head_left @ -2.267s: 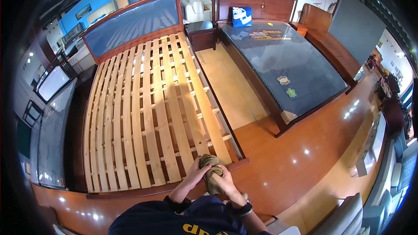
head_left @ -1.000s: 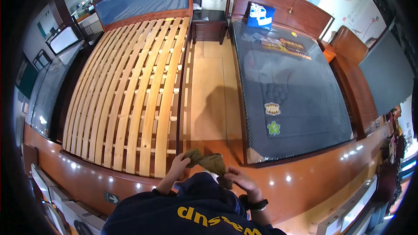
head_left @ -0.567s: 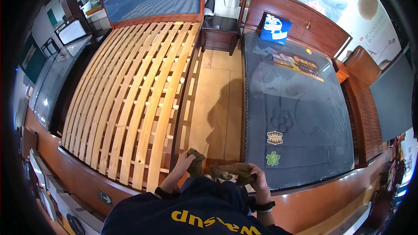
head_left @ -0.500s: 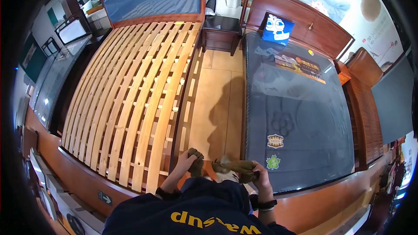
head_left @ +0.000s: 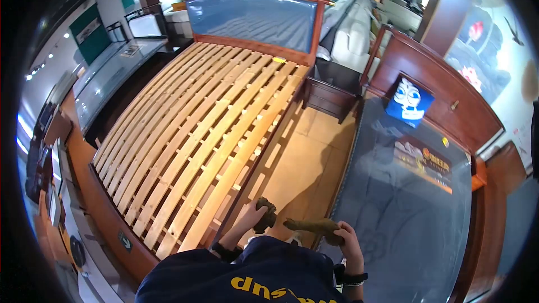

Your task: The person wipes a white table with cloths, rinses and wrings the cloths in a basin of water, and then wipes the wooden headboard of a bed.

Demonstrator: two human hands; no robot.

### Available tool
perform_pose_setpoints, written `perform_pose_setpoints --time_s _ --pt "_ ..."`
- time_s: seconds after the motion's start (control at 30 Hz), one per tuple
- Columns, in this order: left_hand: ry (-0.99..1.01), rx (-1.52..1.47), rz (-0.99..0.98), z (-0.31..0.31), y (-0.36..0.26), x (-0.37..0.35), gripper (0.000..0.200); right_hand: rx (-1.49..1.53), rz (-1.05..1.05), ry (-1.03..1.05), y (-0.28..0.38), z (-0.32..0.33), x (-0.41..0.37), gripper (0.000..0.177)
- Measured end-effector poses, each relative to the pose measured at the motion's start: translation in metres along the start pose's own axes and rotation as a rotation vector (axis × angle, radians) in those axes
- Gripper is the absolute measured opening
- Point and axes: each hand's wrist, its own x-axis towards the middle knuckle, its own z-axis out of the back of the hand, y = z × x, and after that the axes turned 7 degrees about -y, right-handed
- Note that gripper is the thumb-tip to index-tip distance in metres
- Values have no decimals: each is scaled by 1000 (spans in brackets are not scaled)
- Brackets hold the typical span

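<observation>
Holding brown fabric [head_left: 314, 225] beside a slatted showroom bed [head_left: 240, 168].

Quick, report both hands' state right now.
Left hand: closed on a bunched olive-brown cloth.
Right hand: closed on the end of a twisted olive-brown cloth, its other end hanging free.

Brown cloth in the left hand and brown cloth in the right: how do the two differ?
The left cloth is bunched into a compact clump, while the right cloth is long and narrow. The left hand grips the left cloth by its left side; the right hand has the right cloth by its right end. Both look olive-brown, with a gap between them.
</observation>
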Motion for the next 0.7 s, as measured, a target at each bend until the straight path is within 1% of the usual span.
perform_pose_setpoints --time_s 0.03,0.07,0.13,0.17,0.2,0.23,0.27,0.33,0.37,0.4,0.47,0.5,0.53,0.6,0.63,0.67,0.7 --pt "-90 183 -28 -5 -8 13 35 -14 7 -50 18 -6 14 5" --pt "-99 241 10 -12 -11 28 37 -15 -5 -29 27 -2 34 5" --pt "-62 271 28 -18 -44 56 38 -57 39 -43 50 8 74 6" --pt "-77 267 35 -23 -50 72 38 -63 23 -47 64 8 91 5" --pt "-115 258 -45 -27 -55 88 37 -70 19 -35 74 8 110 5" --pt "-152 250 -125 -32 -60 106 36 -36 57 -58 83 8 130 6" --pt "-162 251 -119 -35 -64 123 36 0 93 -82 89 7 149 6" --pt "-276 235 -369 -42 -69 158 30 -19 108 -79 97 17 191 7" --pt "-257 151 -356 -45 -69 177 26 -38 137 -85 105 22 213 7" --pt "-256 144 -364 -47 -75 197 26 -41 147 -88 117 19 230 7" --pt "-223 16 -494 -49 -90 234 25 -17 90 -162 143 11 255 7" --pt "-158 61 -521 -47 -100 252 32 -14 94 -175 155 7 270 7" --pt "-139 59 -519 -49 -110 269 32 23 129 -203 164 4 283 7" --pt "103 -624 -121 -56 -132 304 39 73 174 -261 184 -1 308 6" --pt "151 -552 -101 -58 -115 329 43 60 177 -283 196 -3 322 6" --pt "107 -604 -102 -63 -124 348 39 46 179 -308 209 -5 336 6" --pt "98 -552 -153 -68 -131 367 38 49 178 -344 219 -3 349 6"
